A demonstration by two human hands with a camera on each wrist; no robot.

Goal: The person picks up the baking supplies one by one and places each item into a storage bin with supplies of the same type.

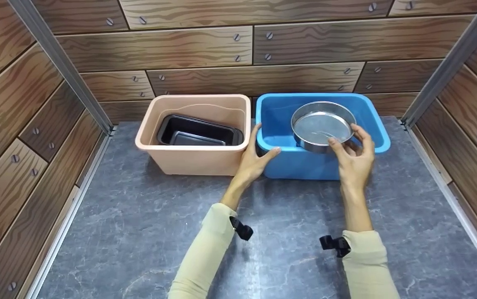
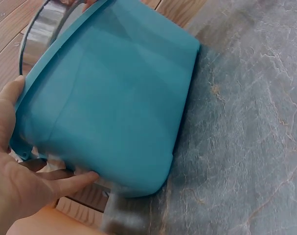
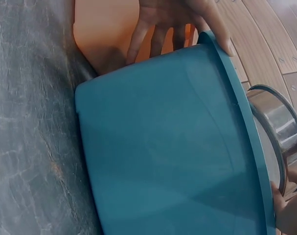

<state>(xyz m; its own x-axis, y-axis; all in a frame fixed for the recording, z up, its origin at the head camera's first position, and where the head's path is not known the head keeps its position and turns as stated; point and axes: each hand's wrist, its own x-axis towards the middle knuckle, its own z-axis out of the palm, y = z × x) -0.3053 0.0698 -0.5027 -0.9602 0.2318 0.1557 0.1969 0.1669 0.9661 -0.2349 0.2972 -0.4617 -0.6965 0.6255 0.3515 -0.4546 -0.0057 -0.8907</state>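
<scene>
My right hand point(image 1: 355, 164) pinches the near right rim of a round metal sieve point(image 1: 320, 124), thumb inside and fingers round the outside. The sieve has a shallow wall and a fine mesh bottom, and it overlaps the front rim of the blue plastic bin point(image 1: 301, 166) in the head view. My left hand point(image 1: 252, 164) rests on the bin's front left corner. Its thumb lies on the front rim and its straight fingers point(image 3: 157, 41) spread along the left side wall. In the left wrist view, the sieve's metal wall point(image 2: 45, 29) shows beyond the bin's rim.
A peach plastic bin point(image 1: 197, 161) stands close to the left of the blue one, with a dark loaf pan point(image 1: 203, 129) inside. Both stand on a grey marbled tabletop point(image 1: 138, 232). Wood-patterned panels point(image 1: 205, 47) and metal posts point(image 1: 62, 62) enclose the back and sides.
</scene>
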